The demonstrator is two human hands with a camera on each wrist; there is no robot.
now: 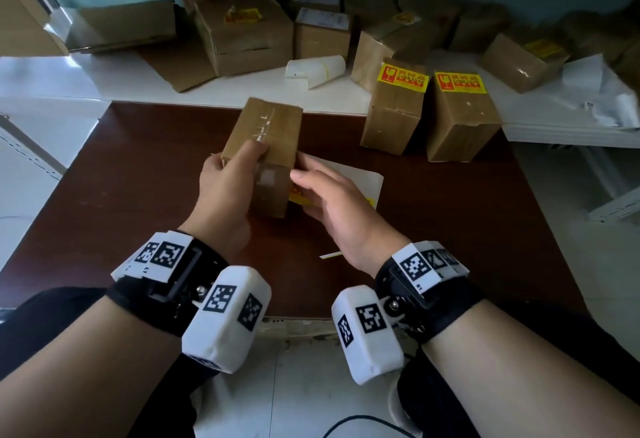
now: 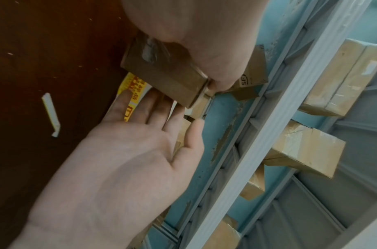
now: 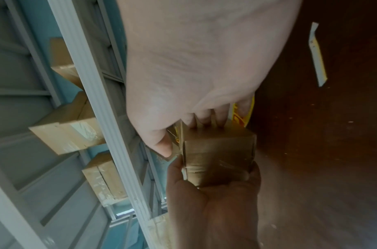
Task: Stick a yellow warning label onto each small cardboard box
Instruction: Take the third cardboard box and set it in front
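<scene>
A small taped cardboard box point(image 1: 270, 126) point(image 2: 162, 74) point(image 3: 217, 151) is tilted up off the brown table point(image 1: 138, 178), with no label on the faces that show. My left hand point(image 1: 225, 192) point(image 3: 215, 202) grips its near left end, thumb on top. The right hand point(image 1: 329, 202) point(image 2: 119, 160) lies with straight fingers against the box's right side. Under that hand is a white sheet point(image 1: 360, 178) with a yellow warning label point(image 2: 132, 87) point(image 3: 240, 116) on it.
Two labelled boxes point(image 1: 398, 105) point(image 1: 460, 112) stand at the table's far right. More boxes are piled along the back. Curled white backing paper point(image 1: 315, 69) lies on the white ledge. A torn paper strip point(image 1: 330, 255) point(image 2: 51, 114) rests near my right wrist.
</scene>
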